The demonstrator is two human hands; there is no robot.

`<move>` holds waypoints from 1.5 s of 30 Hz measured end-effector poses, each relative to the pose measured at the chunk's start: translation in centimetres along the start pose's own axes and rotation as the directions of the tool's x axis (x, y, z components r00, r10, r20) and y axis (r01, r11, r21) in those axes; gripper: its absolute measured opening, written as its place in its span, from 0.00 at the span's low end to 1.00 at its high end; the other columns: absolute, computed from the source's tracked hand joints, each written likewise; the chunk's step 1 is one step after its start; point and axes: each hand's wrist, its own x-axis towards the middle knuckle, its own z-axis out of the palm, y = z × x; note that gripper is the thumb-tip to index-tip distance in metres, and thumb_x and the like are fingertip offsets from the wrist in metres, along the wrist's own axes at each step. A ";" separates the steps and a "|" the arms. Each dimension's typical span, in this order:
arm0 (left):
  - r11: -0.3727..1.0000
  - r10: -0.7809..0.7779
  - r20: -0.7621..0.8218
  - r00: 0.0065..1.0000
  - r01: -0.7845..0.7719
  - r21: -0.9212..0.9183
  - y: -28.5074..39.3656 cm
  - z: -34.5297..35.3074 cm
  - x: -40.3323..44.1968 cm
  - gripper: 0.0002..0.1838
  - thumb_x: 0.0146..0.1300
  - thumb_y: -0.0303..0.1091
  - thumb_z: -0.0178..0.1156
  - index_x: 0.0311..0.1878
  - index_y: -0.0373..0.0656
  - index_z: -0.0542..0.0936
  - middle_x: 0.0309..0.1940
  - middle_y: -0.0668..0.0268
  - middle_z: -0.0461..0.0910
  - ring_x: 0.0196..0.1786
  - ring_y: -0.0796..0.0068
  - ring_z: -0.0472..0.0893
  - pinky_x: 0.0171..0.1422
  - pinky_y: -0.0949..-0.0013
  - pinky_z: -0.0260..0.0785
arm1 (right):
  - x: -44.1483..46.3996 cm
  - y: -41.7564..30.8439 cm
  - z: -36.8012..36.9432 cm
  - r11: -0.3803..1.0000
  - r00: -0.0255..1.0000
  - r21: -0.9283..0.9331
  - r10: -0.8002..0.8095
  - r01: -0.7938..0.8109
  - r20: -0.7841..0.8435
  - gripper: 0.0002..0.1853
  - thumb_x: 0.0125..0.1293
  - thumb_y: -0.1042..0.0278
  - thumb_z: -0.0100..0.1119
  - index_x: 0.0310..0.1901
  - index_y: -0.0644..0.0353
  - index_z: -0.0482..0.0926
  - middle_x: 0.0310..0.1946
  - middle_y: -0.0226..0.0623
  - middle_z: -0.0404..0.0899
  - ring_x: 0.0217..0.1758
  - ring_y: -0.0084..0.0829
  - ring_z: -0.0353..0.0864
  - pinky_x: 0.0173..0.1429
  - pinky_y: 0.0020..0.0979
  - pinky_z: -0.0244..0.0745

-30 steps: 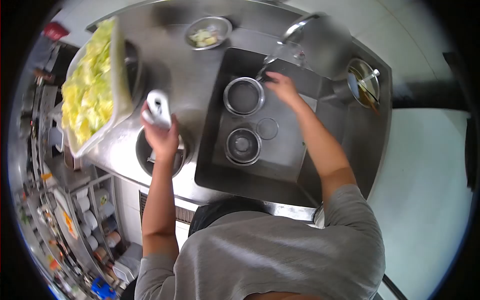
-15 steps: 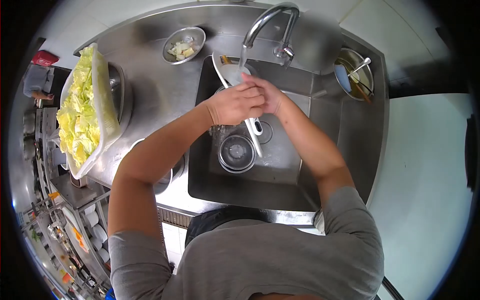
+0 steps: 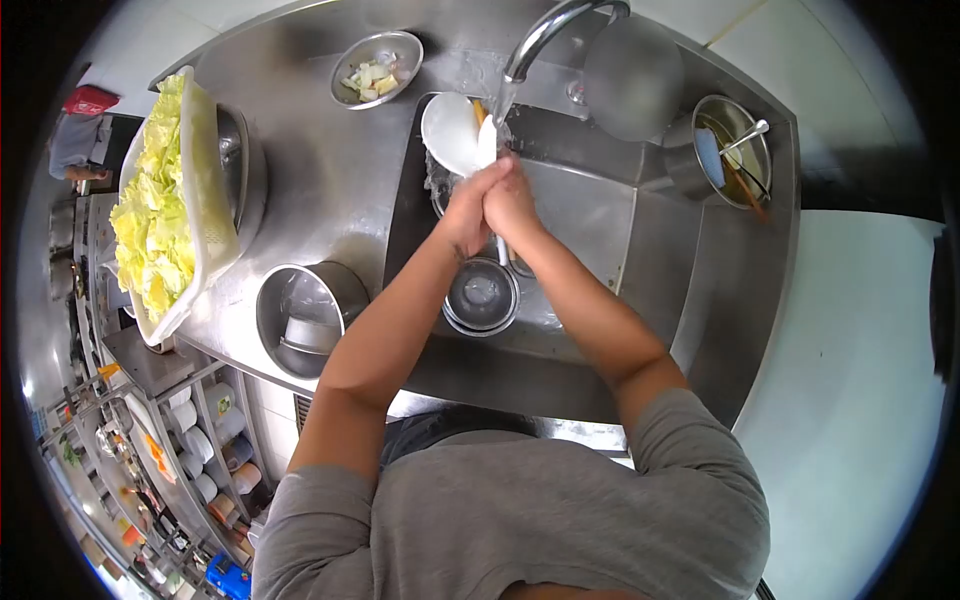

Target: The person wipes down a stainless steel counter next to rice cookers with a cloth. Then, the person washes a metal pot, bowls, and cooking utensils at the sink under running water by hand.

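Right now a steel counter (image 3: 320,170) stretches around me, with a pale slab (image 3: 850,330) off to the right and, at far left, racks (image 3: 200,430) of dishes; a person (image 3: 75,140) stands in the upper left. Set into the counter is the sink (image 3: 660,290). A white crate (image 3: 212,210) of yellow-green leaves (image 3: 155,220) sits left of it, a pot (image 3: 350,295) nearer me. A small bowl (image 3: 410,50) of pale chunks rests by the back edge, another bowl (image 3: 480,290) in the sink. Water runs from the tap (image 3: 550,35) beside my ladle (image 3: 450,133).

Its white head is over the sink's far left corner. My left hand (image 3: 466,212) and right hand (image 3: 512,200) press together, fingers curled closed around the handle; their exact overlap is hidden.

Half a second ago my left hand lay across the right; now they're side by side, the ladle's head shows broader, and the pot is no longer mostly behind my arm.
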 end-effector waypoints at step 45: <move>0.943 0.117 -0.347 0.931 0.005 0.334 4.0 -2.2 -1.4 0.08 0.45 0.30 0.64 0.27 0.41 0.75 0.17 0.70 0.68 0.19 0.77 0.68 0.24 0.72 0.60 | 1.8 -3.3 -6.1 0.910 0.994 -0.400 0.102 -0.107 -0.033 0.25 0.62 0.59 0.48 0.57 0.67 0.63 0.53 0.55 0.69 0.47 0.55 0.74 0.52 0.45 0.68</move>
